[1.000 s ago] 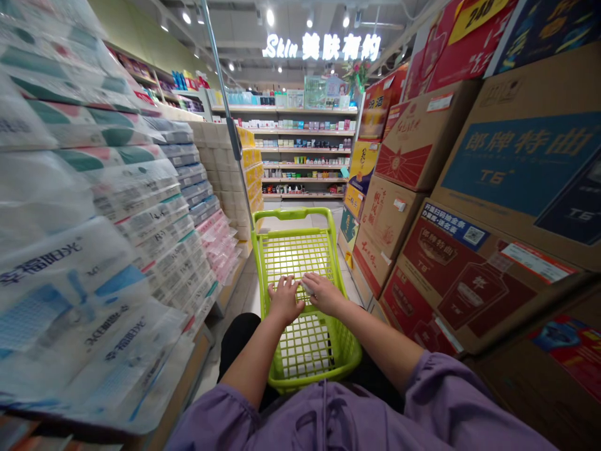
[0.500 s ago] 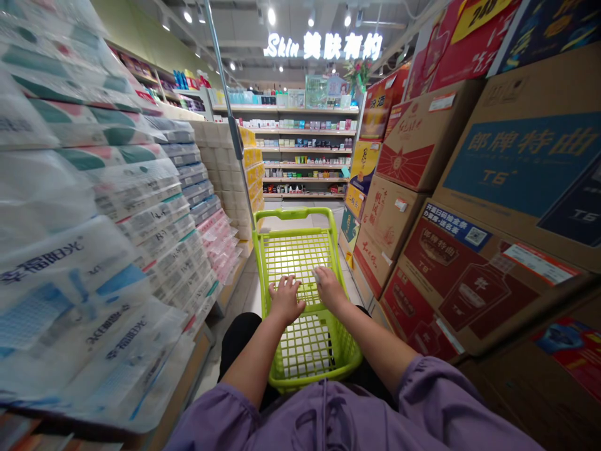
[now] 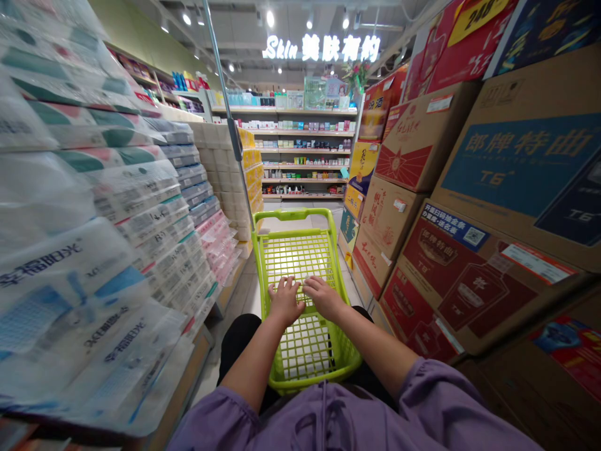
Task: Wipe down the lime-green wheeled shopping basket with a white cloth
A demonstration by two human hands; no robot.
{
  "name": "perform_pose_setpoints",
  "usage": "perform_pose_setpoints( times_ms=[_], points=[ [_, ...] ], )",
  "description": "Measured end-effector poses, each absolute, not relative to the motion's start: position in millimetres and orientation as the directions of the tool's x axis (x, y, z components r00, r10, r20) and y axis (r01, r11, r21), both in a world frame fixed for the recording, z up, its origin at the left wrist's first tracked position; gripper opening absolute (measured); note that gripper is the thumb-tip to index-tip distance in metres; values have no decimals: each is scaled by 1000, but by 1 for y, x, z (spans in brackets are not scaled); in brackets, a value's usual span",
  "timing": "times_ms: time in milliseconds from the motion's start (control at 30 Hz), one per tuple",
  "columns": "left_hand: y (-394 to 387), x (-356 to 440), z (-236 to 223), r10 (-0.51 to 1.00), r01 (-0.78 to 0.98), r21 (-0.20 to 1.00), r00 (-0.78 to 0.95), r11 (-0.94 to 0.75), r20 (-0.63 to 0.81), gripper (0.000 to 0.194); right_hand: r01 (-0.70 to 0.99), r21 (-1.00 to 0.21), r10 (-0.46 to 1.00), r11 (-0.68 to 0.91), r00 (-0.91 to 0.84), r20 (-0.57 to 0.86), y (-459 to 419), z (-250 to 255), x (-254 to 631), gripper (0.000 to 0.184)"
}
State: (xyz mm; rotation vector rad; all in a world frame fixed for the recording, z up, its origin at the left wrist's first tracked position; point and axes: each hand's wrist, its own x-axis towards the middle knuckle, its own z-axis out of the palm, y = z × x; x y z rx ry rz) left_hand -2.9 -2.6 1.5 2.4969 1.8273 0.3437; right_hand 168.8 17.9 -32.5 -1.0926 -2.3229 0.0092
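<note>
Clearly, two hands and one green basket [image 3: 346, 294] take up the middle of the view. The basket is near the wearer's torso, between two dark-clad legs, with one hand over each side of its grid. The left hand [image 3: 285, 302] has its fingers spread and slightly bent, clasping nothing visible; the right hand [image 3: 323, 297] has its fingers curved over the grid, and whether it grips anything cannot be told.

One pole [image 3: 236, 141] slants down to the basket's far left corner, crossing in front of the stacked white and yellow packs [image 3: 253, 178]. Bagged paper [image 3: 61, 275] is piled along the left, and cartons [image 3: 422, 147] are stacked along the right, so the basket sits in a narrow aisle. Ahead, one rack [image 3: 305, 133] shows six shelf levels of small goods, under one lit sign [image 3: 323, 47]. Flowers [image 3: 357, 74] stand at the rack's upper right.

The hands hide part of the grid, and what lies under the palms cannot be seen. The near left bags are blurred, the cartons are cut off at the right edge, and the small goods are too tiny to count.
</note>
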Motion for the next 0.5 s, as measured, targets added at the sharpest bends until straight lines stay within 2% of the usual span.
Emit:
perform_pose_setpoints(
  times_ms=[67,233,400,500],
  points=[
    [-3,-3,1,944,939,148,287,-312,165,52,673,-223,676,705,-544,497,17,-32,169,36],
    [-3,-3,2,945,936,160,289,-312,154,51,797,-294,779,527,-315,542,19,-34,171,40],
    [-3,-3,2,945,937,163,283,-308,162,52,656,-196,642,729,-556,528,17,-37,169,34],
    [-3,-3,2,945,935,170,284,-310,161,52,695,-205,681,689,-523,513,16,-36,170,33]
  ],
)
